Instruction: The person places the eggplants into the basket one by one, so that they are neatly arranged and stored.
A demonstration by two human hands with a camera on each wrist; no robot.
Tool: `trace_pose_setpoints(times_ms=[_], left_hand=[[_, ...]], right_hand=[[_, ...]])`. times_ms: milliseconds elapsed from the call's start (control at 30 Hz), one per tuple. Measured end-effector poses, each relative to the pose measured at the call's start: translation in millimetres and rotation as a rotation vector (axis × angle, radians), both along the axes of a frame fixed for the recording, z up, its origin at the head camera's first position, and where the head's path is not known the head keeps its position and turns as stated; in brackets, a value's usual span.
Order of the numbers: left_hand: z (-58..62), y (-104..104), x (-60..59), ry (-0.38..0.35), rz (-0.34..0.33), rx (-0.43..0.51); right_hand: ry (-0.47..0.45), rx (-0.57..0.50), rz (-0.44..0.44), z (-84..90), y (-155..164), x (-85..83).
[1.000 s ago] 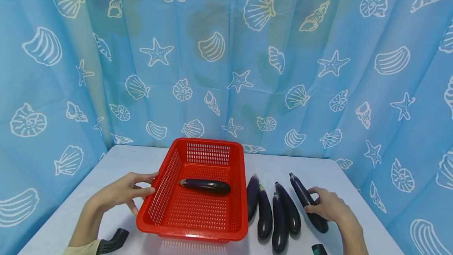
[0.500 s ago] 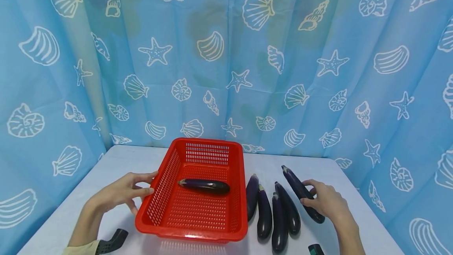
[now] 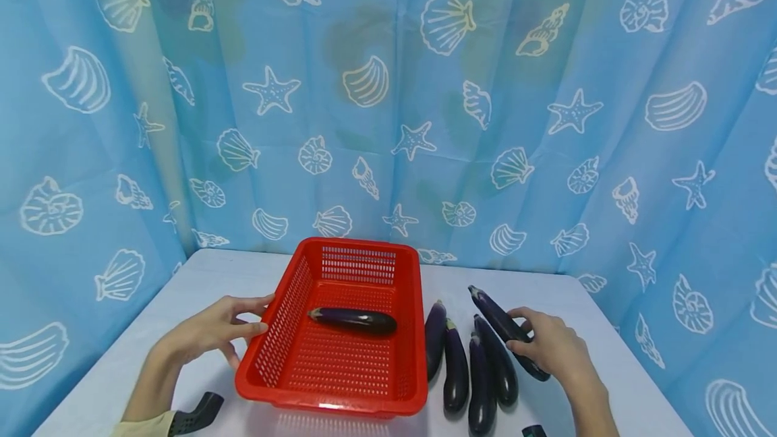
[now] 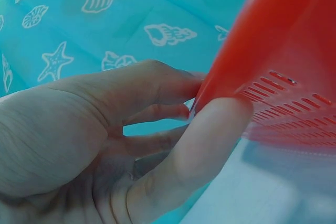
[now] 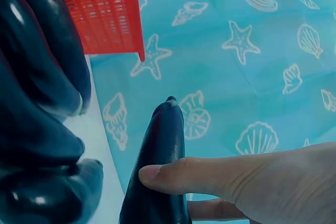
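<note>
My right hand (image 3: 549, 342) grips a long dark purple eggplant (image 3: 494, 309) around its middle, thumb on one side and fingers on the other. Its stem end points to the far left. In the right wrist view the thumb lies across this eggplant (image 5: 160, 145). At the left, my left hand (image 3: 209, 329) pinches the rim of a red plastic basket (image 3: 330, 404). The left wrist view has the thumb and fingers at the basket's edge (image 4: 226, 61). Inside the basket lies one eggplant (image 3: 355, 319) crosswise.
Several eggplants (image 3: 456, 369) lie side by side on the white table (image 3: 237, 268), between the basket and my right hand. A blue curtain (image 3: 388, 100) with shell and starfish prints hangs behind and at both sides. Dark devices (image 3: 197, 415) are on the wrists.
My right hand has carried its eggplant up off the table and leftward, closer to the other eggplants. The left hand and the basket have stayed in place.
</note>
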State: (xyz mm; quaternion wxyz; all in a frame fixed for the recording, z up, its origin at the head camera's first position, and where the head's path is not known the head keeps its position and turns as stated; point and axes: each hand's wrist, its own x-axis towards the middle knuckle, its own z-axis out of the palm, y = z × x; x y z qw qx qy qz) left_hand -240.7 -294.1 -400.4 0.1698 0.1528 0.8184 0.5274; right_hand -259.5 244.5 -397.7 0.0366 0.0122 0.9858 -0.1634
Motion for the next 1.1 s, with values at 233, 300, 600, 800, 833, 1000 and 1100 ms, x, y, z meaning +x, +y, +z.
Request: trace_pose_setpoints(times_ms=[233,300,600,800,833,1000,1100], left_hand=[[-1.6,1,1.0,-0.001,0.009,-0.008],[-1.7,1,0.6,-0.004,0.010,-0.010],[0.4,-1,-1.8,0.009,-0.007,-0.005],[1.9,-1,-3.0,0.005,-0.005,0.000],[1.9,-1,-3.2,0.005,-0.002,-0.002],[2.0,1,-1.8,0.005,0.006,-0.005],[1.7,1,-0.2,0.010,0.009,-0.005]], right_hand=[[-0.009,0.061,0.037,2.1,-20,0.8],[-0.007,0.081,0.045,4.1,-26,0.0],[0.024,0.101,0.098,12.9,-41,-0.7],[0.058,0.116,0.117,22.8,-50,-1.9],[0.064,0.118,0.122,25.4,-51,-2.1],[0.084,0.125,0.145,38.3,-63,-2.6],[0.118,0.131,0.176,44.4,-71,-2.8]])
